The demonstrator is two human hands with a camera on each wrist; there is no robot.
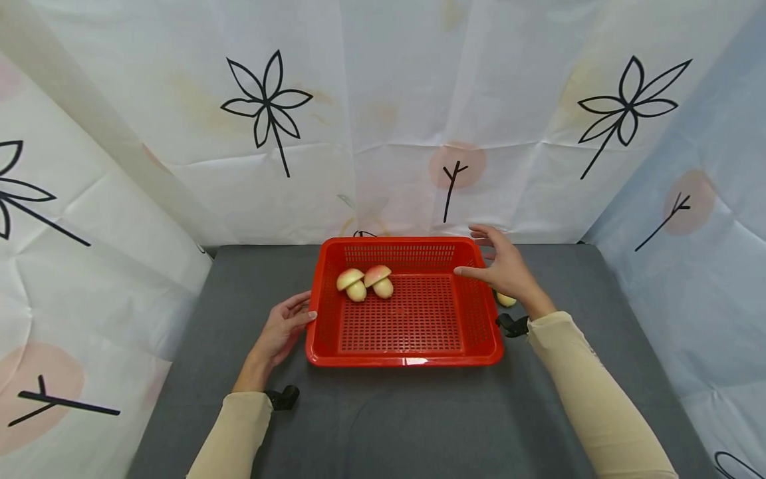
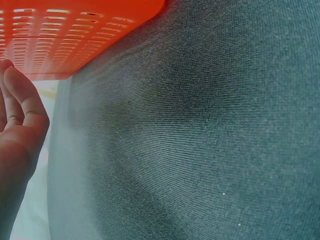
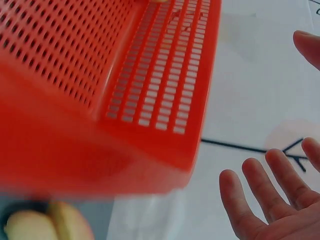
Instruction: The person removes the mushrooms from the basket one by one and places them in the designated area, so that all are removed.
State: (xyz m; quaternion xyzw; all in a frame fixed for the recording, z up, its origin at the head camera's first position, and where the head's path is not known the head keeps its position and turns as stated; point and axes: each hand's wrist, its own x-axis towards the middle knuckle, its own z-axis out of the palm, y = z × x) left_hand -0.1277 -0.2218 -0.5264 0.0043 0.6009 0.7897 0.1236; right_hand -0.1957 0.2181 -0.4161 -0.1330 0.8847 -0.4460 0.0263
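A red perforated plastic basket (image 1: 403,361) is in the middle of the head view, over the grey table. Two toy mushrooms (image 1: 378,281) with yellow-and-pink caps and pale stems lie in its left back part. My left hand (image 1: 286,327) grips the basket's left rim, thumb on top and fingers along the outer wall. In the left wrist view those fingers (image 2: 22,95) lie by the slotted wall. At the right rim my right hand (image 1: 499,266) has its thumb and fingers spread apart. In the right wrist view its fingers (image 3: 260,190) stand off the basket, holding nothing.
A pale yellow rounded object (image 1: 506,299) lies on the grey cloth (image 1: 407,426) just right of the basket, partly hidden by my right arm. White printed curtains (image 1: 383,120) stand behind and at both sides. A thin black cord (image 1: 362,233) shows behind the basket.
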